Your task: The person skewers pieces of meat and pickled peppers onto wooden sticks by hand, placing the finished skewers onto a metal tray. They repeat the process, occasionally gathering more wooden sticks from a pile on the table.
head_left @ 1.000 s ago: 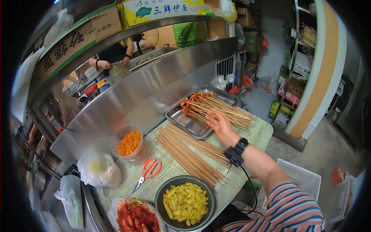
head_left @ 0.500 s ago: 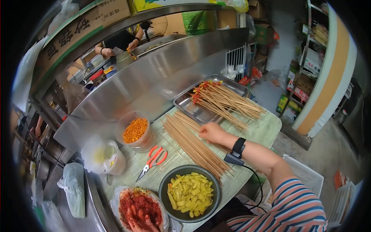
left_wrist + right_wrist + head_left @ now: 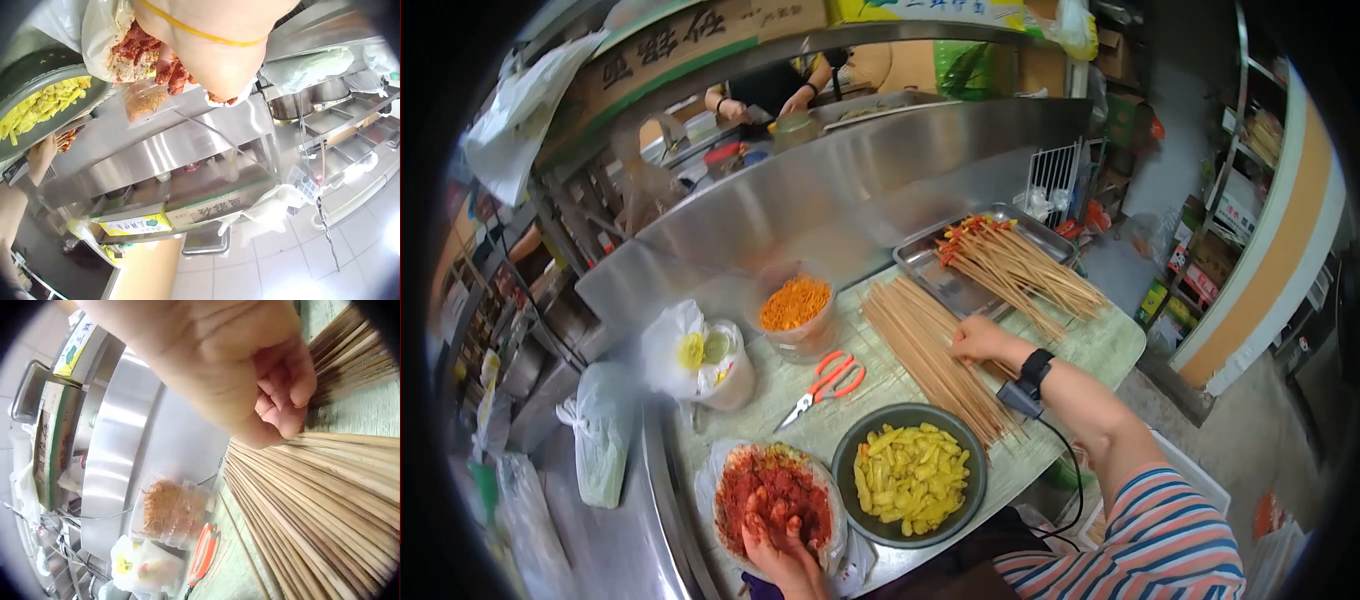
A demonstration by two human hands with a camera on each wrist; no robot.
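Observation:
My right hand (image 3: 983,342) is at the loose wooden sticks (image 3: 925,355), fingers curled; in the right wrist view its thumb and fingertips pinch at the end of a stick (image 3: 350,440). My left hand (image 3: 785,565) lies over the bag-lined bowl of red paste (image 3: 765,480), with red-coated fingers loosely bent. In the left wrist view the wrist hides most of that hand. Beside it stands a dark bowl (image 3: 849,515) of yellow-green peppers (image 3: 912,478). Sticks with red and yellow pieces on their ends (image 3: 980,235) lie in a metal tray (image 3: 917,262).
Orange-handled pliers (image 3: 825,387) lie on the table left of the sticks. Behind them stands a clear tub of orange shreds (image 3: 795,305), with a bagged white container (image 3: 728,375) to its left. A metal wall (image 3: 800,210) borders the far side; another person works beyond it.
My right hand has moved from beside the tray's sticks to the loose sticks, its fingers closing. My left hand has come into view over the red paste. The head view has shifted.

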